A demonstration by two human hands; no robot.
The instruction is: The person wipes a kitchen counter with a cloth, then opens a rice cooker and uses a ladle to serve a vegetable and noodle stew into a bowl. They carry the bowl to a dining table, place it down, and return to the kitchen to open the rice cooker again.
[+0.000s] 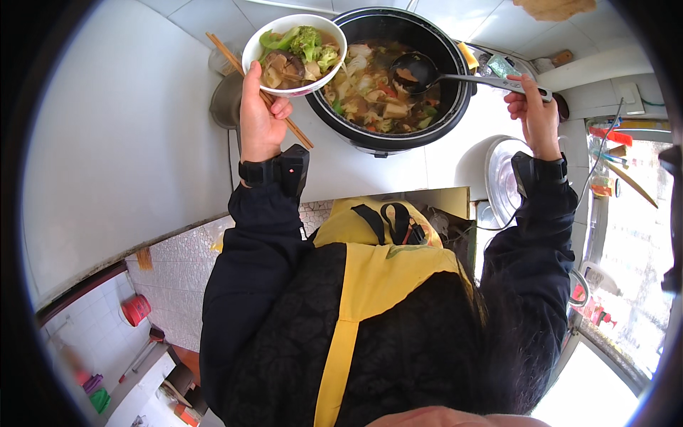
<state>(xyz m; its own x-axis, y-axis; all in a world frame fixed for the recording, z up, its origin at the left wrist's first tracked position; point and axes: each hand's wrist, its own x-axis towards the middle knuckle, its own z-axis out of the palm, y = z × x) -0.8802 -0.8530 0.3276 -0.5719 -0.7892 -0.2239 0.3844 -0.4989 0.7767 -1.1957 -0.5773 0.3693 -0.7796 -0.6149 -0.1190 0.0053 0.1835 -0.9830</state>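
My left hand (262, 120) holds a white bowl (299, 92) up at the left rim of a black cooking pot, with a pair of wooden chopsticks (299, 133) pinned beneath the bowl. Broccoli (306, 44), a dark mushroom piece and other vegetables in broth fill the bowl. The pot (395, 145) holds a soup (368, 91) of mixed vegetables. My right hand (533, 115) grips the handle of a ladle (419, 72), whose dark bowl is inside the pot over the soup, with some broth and a reddish piece in it.
A metal lid (499, 176) leans at the counter's right side, near a thin cord. Left of the pot, partly behind my left hand, are a grey-brown vessel (224, 104) and a clear container (220, 61). A yellow cloth (468, 56) touches the pot's right rim. A tall white surface (122, 133) borders the left.
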